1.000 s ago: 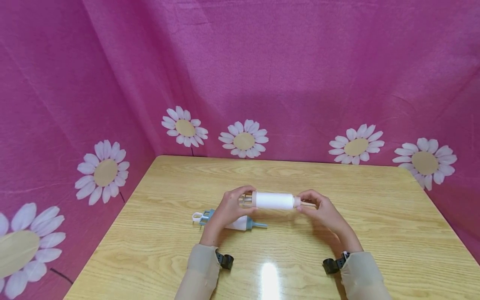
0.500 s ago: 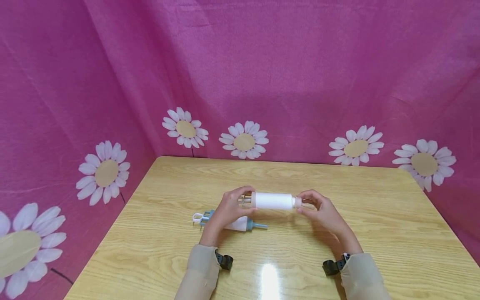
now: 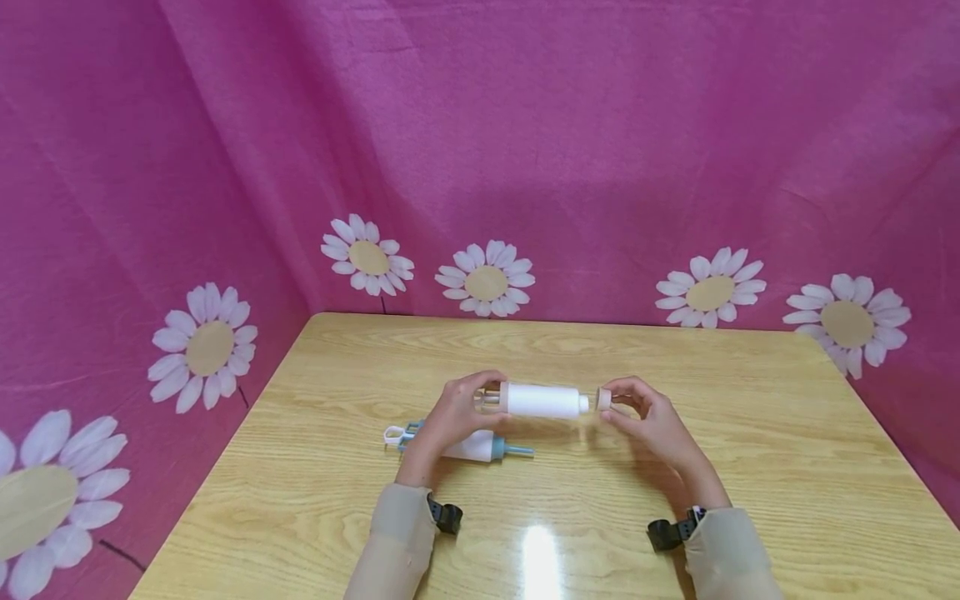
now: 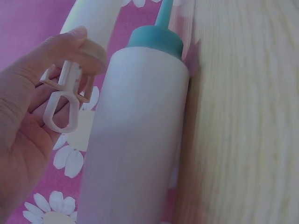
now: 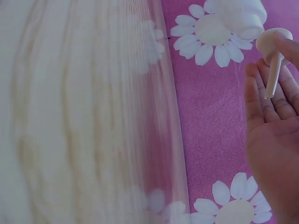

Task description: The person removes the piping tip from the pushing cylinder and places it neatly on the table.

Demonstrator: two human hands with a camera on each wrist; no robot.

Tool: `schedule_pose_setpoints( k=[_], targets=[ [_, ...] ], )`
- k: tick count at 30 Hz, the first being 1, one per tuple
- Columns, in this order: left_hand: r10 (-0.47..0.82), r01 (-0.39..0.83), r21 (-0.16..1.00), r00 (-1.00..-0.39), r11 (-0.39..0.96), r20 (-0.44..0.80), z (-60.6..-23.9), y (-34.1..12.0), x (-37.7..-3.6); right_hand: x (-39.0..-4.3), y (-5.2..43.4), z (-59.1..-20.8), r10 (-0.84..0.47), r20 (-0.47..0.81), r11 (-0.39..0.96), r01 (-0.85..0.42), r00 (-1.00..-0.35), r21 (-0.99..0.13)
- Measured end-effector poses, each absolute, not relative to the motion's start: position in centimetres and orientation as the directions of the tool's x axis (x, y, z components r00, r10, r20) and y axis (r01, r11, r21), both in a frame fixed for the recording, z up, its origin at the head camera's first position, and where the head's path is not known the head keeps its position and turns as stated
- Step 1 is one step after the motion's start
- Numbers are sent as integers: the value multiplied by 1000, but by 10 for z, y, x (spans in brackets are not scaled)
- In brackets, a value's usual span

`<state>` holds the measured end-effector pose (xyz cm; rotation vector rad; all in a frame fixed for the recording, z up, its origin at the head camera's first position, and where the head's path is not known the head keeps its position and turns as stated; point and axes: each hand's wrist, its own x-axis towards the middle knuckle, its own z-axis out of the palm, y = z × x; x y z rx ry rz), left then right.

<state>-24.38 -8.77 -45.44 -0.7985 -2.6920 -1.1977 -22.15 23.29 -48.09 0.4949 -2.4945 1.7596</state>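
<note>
My left hand point(image 3: 467, 402) grips the plunger end of a white syringe-like tube point(image 3: 542, 400), held level above the table. In the left wrist view my thumb point(image 4: 70, 42) presses the plunger's ring handle point(image 4: 60, 105). My right hand point(image 3: 626, 408) pinches a small pinkish nozzle cap point(image 3: 603, 399), a short gap away from the tube's tip. In the right wrist view the cap point(image 5: 272, 49) with its thin spout sits between my fingertips, near the tube's end point(image 5: 243, 16). A second white tube with a blue cap point(image 3: 487, 448) lies on the table under my left hand.
The wooden table point(image 3: 570, 517) is ringed by a pink cloth with white daisies point(image 3: 486, 282) behind and on both sides. The blue-capped tube point(image 4: 140, 130) fills the left wrist view. Black wrist straps point(image 3: 444, 517) sit on both beige sleeves.
The cap was on the tube's tip before. Now my right hand has pulled it off to the right, leaving a small gap. My left hand and the tube stayed nearly still.
</note>
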Motion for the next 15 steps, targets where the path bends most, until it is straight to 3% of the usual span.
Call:
schedule_pose_setpoints(
  k=[15],
  targets=[
    [493, 456, 637, -860, 622, 134, -451, -84, -253, -221, 235, -482, -227, 224, 295, -287, -948, -911]
  ],
)
